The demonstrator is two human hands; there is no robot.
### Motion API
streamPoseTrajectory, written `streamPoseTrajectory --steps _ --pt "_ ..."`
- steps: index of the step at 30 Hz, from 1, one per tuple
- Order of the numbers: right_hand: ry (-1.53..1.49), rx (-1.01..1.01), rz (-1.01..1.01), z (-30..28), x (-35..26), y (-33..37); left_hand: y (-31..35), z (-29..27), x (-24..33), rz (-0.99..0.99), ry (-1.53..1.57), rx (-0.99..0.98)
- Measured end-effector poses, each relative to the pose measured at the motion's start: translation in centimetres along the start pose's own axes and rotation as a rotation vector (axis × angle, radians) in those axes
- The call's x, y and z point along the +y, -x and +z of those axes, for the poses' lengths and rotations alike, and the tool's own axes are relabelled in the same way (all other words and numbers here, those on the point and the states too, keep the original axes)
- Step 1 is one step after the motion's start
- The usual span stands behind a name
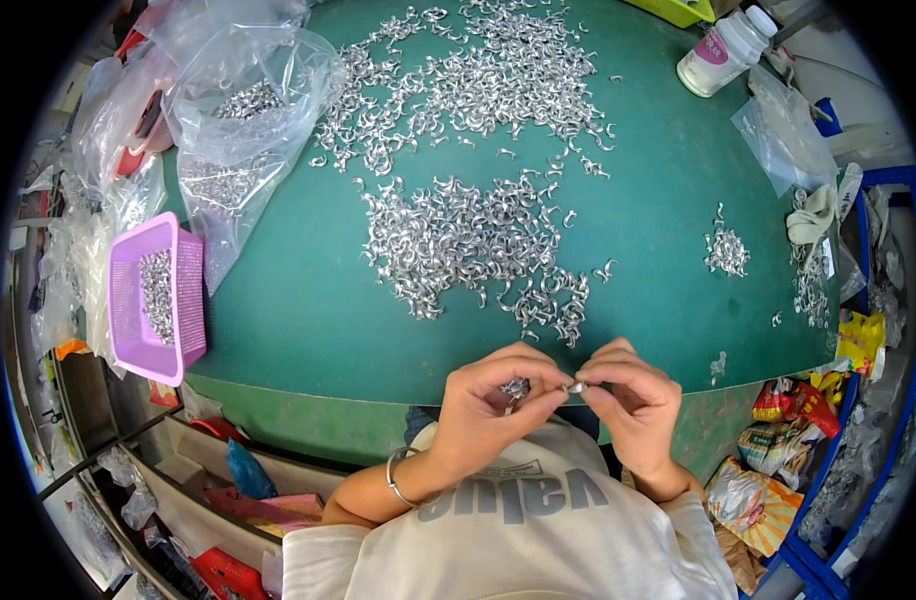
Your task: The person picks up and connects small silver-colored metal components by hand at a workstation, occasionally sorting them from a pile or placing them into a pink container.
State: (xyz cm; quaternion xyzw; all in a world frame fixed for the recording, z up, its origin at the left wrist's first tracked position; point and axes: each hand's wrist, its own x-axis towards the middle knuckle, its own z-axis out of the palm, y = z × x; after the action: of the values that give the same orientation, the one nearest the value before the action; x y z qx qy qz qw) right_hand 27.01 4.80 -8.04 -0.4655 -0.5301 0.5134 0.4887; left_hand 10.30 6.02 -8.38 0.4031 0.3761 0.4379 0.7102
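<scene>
Close to the table's front edge, my left hand [493, 405] and my right hand [633, 405] meet at the fingertips. Between them they pinch one small curved silver metal piece [576, 388]. A few more such pieces [516, 388] are tucked in the curled fingers of my left hand. Just beyond my hands lies a dense pile of the same curved pieces [458, 240] on the green table [648, 250]. A larger, looser spread of pieces [508, 75] covers the far part of the tabletop.
At left stand a purple plastic basket [193, 290] partly filled with pieces and a clear plastic bag [248, 190] holding more. On the right are a small heap of pieces [726, 250], a white bottle [723, 55], a pale glove [813, 215] and a blue rack [813, 530].
</scene>
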Motion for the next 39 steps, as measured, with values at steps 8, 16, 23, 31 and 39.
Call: streamPoseTrajectory --steps 8,16,23,31,39 --pt "0.288 -0.057 -0.173 -0.8 -0.2 -0.6 0.1 -0.5 -0.6 -0.076 -0.062 0.073" --pt "0.886 0.187 -0.168 -6.1 4.4 -4.5 1.5 -11.4 -1.7 0.15 -0.648 0.916" --pt "0.986 0.141 -0.288 -6.7 6.1 -4.5 2.6 -14.1 -1.2 0.196 -0.896 1.088" --pt "0.16 0.226 0.153 -4.0 4.1 -1.0 0.8 -2.7 -2.0 -0.117 0.018 0.321" --pt "-0.145 0.016 0.265 -1.3 1.6 1.6 0.5 1.4 -2.6 0.107 -0.253 0.093"
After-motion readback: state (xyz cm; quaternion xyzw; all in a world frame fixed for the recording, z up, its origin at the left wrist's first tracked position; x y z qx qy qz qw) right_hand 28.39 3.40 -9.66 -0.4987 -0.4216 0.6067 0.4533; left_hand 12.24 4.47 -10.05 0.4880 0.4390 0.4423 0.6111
